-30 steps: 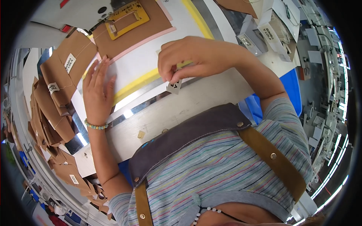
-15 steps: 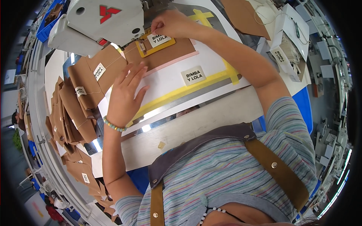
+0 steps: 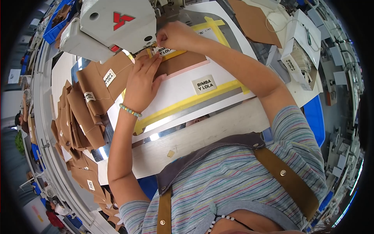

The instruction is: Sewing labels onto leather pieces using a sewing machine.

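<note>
A flat brown piece [image 3: 182, 65] with a pink strip along its near edge lies beneath the sewing machine head [image 3: 111, 33]. On it sits a yellow frame [image 3: 174, 55] around a white printed label [image 3: 165, 51], partly covered by my hands. My left hand [image 3: 143, 82] rests with fingers stretched out at the frame's near left side, thumb apart. At the label's far edge, my right hand [image 3: 177, 37] is closed in a pinch; whatever is between its fingertips cannot be made out. Another label [image 3: 204, 84] lies on the white sheet [image 3: 175, 93] bordered with yellow tape.
At the left, several brown pieces with labels [image 3: 83, 117] hang in folds, joined by thread. A white box of labels [image 3: 298, 58] stands at the right, near a flat brown piece [image 3: 257, 23]. Blue bins [image 3: 313, 117] flank the table.
My left hand has moved up and right, from above the white sheet onto the area by the yellow frame. My right hand stays at the label, still pinched.
</note>
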### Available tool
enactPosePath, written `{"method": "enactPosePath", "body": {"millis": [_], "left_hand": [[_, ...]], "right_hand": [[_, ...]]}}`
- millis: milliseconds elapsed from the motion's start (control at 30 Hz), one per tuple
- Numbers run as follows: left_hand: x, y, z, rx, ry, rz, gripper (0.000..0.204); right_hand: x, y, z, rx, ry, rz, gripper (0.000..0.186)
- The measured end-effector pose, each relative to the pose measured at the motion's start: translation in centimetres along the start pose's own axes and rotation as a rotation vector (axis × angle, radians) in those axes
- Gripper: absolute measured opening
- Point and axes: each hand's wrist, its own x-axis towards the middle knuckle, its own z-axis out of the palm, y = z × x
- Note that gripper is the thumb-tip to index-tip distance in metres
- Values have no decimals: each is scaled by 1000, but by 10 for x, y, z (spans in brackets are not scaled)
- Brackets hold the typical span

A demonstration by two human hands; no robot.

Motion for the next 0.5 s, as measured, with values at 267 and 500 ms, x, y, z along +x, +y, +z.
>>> {"method": "enactPosePath", "body": {"millis": [267,500], "left_hand": [[3,-15,15,4,30,-25,52],[2,-14,19,26,49,-43,48]], "right_hand": [[-19,8,-20,-123,43,-235,18],[-46,23,-33,-333,-43,-423,17]]}}
